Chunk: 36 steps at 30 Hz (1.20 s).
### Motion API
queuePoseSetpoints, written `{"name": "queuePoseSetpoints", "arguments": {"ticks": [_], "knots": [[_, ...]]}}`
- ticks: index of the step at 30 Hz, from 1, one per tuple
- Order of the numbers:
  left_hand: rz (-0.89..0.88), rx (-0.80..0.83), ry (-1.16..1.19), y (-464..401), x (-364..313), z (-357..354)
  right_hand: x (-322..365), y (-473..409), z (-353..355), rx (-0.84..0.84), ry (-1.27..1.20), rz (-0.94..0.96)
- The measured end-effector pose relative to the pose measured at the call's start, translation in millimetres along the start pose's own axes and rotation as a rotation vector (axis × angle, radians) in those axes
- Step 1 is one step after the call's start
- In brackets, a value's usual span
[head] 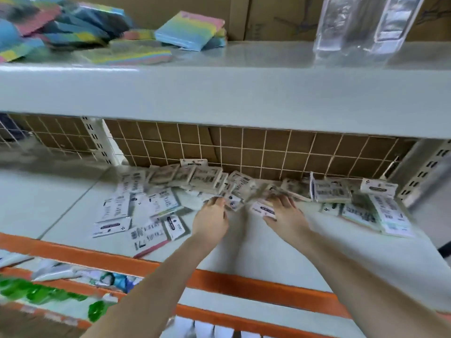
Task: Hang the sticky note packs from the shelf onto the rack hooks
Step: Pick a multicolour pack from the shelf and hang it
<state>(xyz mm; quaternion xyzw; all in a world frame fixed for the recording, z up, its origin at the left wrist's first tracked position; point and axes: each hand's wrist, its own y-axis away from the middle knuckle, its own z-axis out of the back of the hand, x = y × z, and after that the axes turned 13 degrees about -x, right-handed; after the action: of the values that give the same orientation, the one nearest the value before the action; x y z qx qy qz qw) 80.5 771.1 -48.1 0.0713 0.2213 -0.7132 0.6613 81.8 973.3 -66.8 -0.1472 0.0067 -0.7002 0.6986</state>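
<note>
Several sticky note packs [156, 203] in clear sleeves with white header cards lie scattered across the grey middle shelf [280, 250], more in a row along the wire grid back [244, 145]. My left hand [211, 220] reaches into the pile, its fingertips pinching the edge of a pack [233, 202]. My right hand [284, 215] lies over another pack [262, 209], fingers spread on it and thumb under its white header. No rack hooks show in this view.
The upper shelf [219, 89] overhangs the hands and carries rainbow-coloured note pads [188, 30], clear plastic packets [361, 23] and cardboard boxes behind. An orange strip [244, 286] edges the shelf front. Green and white goods lie on the lower shelf at bottom left.
</note>
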Motion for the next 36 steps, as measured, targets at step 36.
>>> {"name": "queuePoseSetpoints", "arguments": {"ticks": [36], "knots": [[-0.23,-0.223,0.314,25.2,21.6,15.2,46.9,68.8,35.5,-0.439,-0.291,-0.361]]}}
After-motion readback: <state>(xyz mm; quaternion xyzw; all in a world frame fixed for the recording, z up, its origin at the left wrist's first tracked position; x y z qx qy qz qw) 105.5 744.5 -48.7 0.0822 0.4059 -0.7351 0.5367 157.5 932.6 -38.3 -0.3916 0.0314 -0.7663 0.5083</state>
